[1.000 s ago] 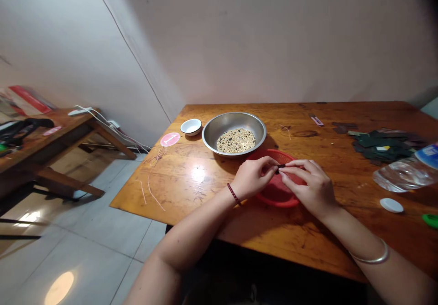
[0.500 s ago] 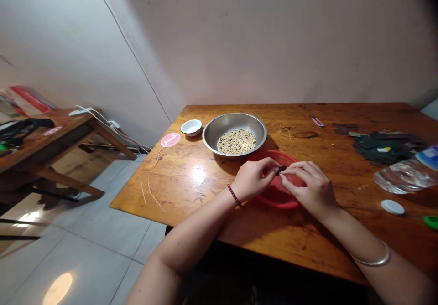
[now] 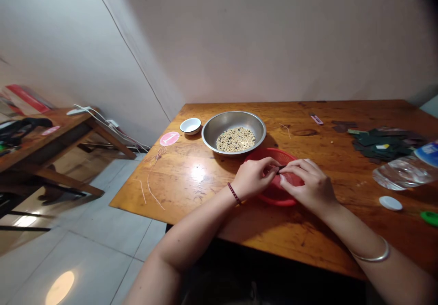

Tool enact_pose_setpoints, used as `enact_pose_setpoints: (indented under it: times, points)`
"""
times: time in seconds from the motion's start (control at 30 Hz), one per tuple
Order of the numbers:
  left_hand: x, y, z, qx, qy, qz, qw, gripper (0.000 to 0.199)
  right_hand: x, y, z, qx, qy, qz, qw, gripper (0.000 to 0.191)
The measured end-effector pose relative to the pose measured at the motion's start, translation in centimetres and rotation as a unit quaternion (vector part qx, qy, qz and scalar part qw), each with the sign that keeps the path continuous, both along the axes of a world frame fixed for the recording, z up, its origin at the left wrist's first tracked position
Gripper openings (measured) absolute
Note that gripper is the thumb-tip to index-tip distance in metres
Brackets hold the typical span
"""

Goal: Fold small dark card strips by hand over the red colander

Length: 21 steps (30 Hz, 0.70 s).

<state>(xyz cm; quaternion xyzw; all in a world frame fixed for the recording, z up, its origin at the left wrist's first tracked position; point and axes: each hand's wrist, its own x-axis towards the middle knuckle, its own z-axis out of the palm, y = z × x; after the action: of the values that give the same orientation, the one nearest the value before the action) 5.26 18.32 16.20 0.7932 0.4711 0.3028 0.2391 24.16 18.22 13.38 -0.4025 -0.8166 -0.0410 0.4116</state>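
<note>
Over a red plastic basket [image 3: 278, 199], my left hand [image 3: 256, 177] pinches a small dark piece [image 3: 281, 168] between thumb and fingertips. From the other side my right hand [image 3: 310, 184] has its fingertips closed at the same piece. What the piece is cannot be made out at this size. Just behind the basket stands a steel bowl [image 3: 208, 136], its bottom covered with pale beans and dark ones [image 3: 236, 140] mixed in.
On the wooden table [image 3: 191, 200] are a small white bowl [image 3: 190, 125], a pink number disc [image 3: 169, 138] and loose string [image 3: 150, 182]. To the right lie dark green scraps [image 3: 376, 145], a clear plastic bottle [image 3: 400, 173], a white cap [image 3: 390, 203] and a pink cutter [image 3: 316, 120].
The hands keep their grip on the dark piece, almost still. The whole view has shifted very slightly.
</note>
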Motion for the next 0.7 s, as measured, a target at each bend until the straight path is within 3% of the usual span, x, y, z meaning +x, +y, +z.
enact_pose_setpoints:
  times: [0.7]
  points:
    - [0.11,-0.11,0.07,0.007,0.016,0.005,1.0,0.019,0.0,0.07,0.07,-0.006,-0.002,-0.02,1.0,0.003]
